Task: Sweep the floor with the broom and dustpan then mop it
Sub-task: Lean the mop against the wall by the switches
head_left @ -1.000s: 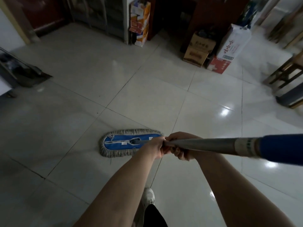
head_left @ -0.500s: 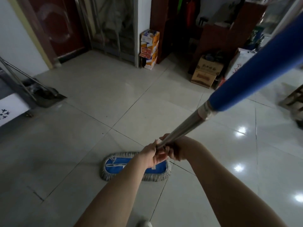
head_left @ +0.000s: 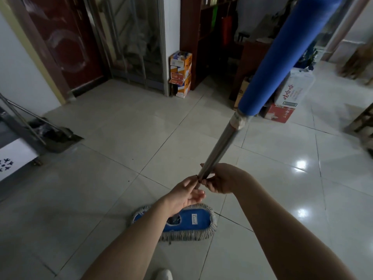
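Left hand [head_left: 186, 194], right hand [head_left: 224, 179] hold handle [head_left: 219, 149]; mop head [head_left: 193, 221] below grip.

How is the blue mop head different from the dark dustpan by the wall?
The mop head is blue with a grey fringe; the dustpan is dark all over. The mop head lies near the person's feet; the dustpan sits off by the left wall. The left hand and right hand grip the mop handle; nobody holds the dustpan. Both rest on the tiled floor.
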Motion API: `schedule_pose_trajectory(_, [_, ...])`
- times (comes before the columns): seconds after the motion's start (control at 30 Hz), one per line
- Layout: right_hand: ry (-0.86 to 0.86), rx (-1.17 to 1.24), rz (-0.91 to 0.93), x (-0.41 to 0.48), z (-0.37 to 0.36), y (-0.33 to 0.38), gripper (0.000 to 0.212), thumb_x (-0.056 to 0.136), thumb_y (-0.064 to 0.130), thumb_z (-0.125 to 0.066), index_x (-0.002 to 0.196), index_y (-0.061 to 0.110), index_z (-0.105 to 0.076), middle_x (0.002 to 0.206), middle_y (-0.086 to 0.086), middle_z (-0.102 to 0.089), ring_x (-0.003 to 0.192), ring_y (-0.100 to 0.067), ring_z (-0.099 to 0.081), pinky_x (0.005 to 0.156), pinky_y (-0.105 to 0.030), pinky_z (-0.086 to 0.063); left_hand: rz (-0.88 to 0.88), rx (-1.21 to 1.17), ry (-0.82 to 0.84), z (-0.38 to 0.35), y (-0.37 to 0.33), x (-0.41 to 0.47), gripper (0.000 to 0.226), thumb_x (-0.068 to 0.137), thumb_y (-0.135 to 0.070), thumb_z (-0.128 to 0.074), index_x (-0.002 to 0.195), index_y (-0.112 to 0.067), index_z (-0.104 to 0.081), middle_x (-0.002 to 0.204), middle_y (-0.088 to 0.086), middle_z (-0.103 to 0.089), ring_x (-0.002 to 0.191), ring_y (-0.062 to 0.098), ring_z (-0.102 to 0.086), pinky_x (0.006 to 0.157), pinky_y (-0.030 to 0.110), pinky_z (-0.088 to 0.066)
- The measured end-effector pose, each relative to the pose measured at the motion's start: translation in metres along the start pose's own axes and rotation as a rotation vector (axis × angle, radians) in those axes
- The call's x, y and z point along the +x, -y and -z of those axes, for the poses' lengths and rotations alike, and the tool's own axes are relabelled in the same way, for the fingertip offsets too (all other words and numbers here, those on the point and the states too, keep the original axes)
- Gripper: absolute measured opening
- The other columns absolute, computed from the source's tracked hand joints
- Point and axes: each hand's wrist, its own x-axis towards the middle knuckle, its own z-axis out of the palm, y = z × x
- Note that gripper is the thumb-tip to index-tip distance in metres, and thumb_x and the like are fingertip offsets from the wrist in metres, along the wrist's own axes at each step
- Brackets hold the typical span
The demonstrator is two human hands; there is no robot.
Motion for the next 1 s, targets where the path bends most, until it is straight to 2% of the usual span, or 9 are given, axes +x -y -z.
schedule_pose_trajectory(0.1, [-0.005, 0.003, 0.006, 0.003, -0.001, 0.012, 0.026, 0.097, 0.023, -0.049, 0.094, -0.002, -0.056, 0.063, -0.012, -0.059, 0.039, -0.013, -0.056, 0.035, -0.016, -0.047, -0.025, 0.016, 0.055, 0.006, -0.013, 0.002, 0.043, 0.081, -0.040, -0.061, 0.119, -0.022, -0.051, 0.112, 0.018, -0.059, 0.098, 0.024, -0.065, 0.082, 0.031, -0.056])
schedule_pose_trajectory(0.27, [-0.015, -0.001, 0.099, 0.004, 0.001, 0.027, 0.026, 0.098, 0.025, -0.045, 0.098, 0.001, -0.056, 0.064, -0.012, -0.062, 0.042, -0.014, -0.057, 0.037, -0.017, -0.047, -0.071, 0.121, 0.067, 0.014, -0.032, 0.011, 0.059, 0.064, -0.026, -0.074, 0.117, -0.028, -0.048, 0.103, 0.010, -0.066, 0.097, 0.020, -0.066, 0.074, 0.021, -0.055])
schedule_pose_trajectory(0.4, [-0.044, -0.051, 0.164, 0.004, 0.000, 0.035, 0.034, 0.098, 0.030, -0.043, 0.098, 0.000, -0.060, 0.062, -0.012, -0.066, 0.045, -0.016, -0.059, 0.039, -0.019, -0.048, -0.101, 0.333, -0.020, 0.012, -0.043, 0.025, 0.042, 0.073, -0.034, -0.072, 0.108, -0.031, -0.048, 0.086, 0.003, -0.066, 0.072, 0.010, -0.067, 0.060, 0.018, -0.054])
schedule_pose_trajectory(0.5, [-0.087, -0.167, 0.211, 0.002, 0.000, 0.039, 0.041, 0.099, 0.033, -0.041, 0.109, -0.002, -0.061, 0.064, -0.011, -0.069, 0.049, -0.016, -0.060, 0.040, -0.020, -0.048, -0.147, 0.657, -0.142, 0.010, -0.054, 0.033, 0.030, 0.081, -0.047, -0.062, 0.100, -0.029, -0.049, 0.071, -0.003, -0.059, 0.055, 0.007, -0.056, 0.047, 0.018, -0.049])
schedule_pose_trajectory(0.6, [-0.101, -0.260, 0.288, -0.001, 0.002, 0.042, 0.052, 0.100, 0.041, -0.034, 0.115, -0.001, -0.060, 0.064, -0.009, -0.069, 0.049, -0.016, -0.062, 0.041, -0.021, -0.047, -0.260, 0.950, -0.186, 0.011, -0.065, 0.040, 0.029, 0.081, -0.050, -0.062, 0.097, -0.027, -0.053, 0.071, -0.008, -0.057, 0.062, 0.007, -0.055, 0.049, 0.016, -0.038])
schedule_pose_trajectory(0.73, [-0.047, -0.354, 0.449, -0.010, 0.008, 0.047, 0.067, 0.096, 0.060, -0.024, 0.116, 0.007, -0.060, 0.071, -0.004, -0.062, 0.060, -0.012, -0.063, 0.048, -0.020, -0.048, -0.275, 0.925, -0.138, 0.018, -0.073, 0.044, 0.036, 0.081, -0.044, -0.064, 0.105, -0.018, -0.062, 0.096, 0.002, -0.064, 0.082, 0.012, -0.061, 0.067, 0.019, -0.048])
schedule_pose_trajectory(0.8, [-0.005, -0.359, 0.540, -0.014, 0.010, 0.050, 0.074, 0.088, 0.067, -0.028, 0.121, 0.008, -0.057, 0.073, -0.002, -0.060, 0.067, -0.011, -0.062, 0.053, -0.020, -0.049, -0.240, 0.942, -0.120, 0.021, -0.077, 0.043, 0.037, 0.084, -0.044, -0.060, 0.110, -0.018, -0.059, 0.100, -0.004, -0.060, 0.085, 0.010, -0.058, 0.063, 0.015, -0.043])
schedule_pose_trajectory(0.9, [0.014, -0.398, 0.678, -0.020, 0.004, 0.056, 0.073, 0.080, 0.063, -0.040, 0.126, 0.009, -0.053, 0.087, -0.004, -0.059, 0.081, -0.013, -0.061, 0.062, -0.021, -0.050, -0.231, 0.939, -0.148, 0.027, -0.086, 0.042, 0.036, 0.086, -0.045, -0.056, 0.111, -0.019, -0.056, 0.100, -0.008, -0.059, 0.085, 0.008, -0.055, 0.061, 0.012, -0.037])
schedule_pose_trajectory(1.0, [-0.050, -0.517, 0.791, -0.020, -0.012, 0.067, 0.057, 0.087, 0.048, -0.046, 0.126, 0.008, -0.056, 0.100, -0.004, -0.058, 0.088, -0.012, -0.057, 0.070, -0.023, -0.052, -0.250, 0.919, -0.178, 0.031, -0.092, 0.042, 0.036, 0.086, -0.045, -0.055, 0.110, -0.017, -0.058, 0.105, -0.004, -0.062, 0.091, 0.010, -0.055, 0.069, 0.017, -0.039])
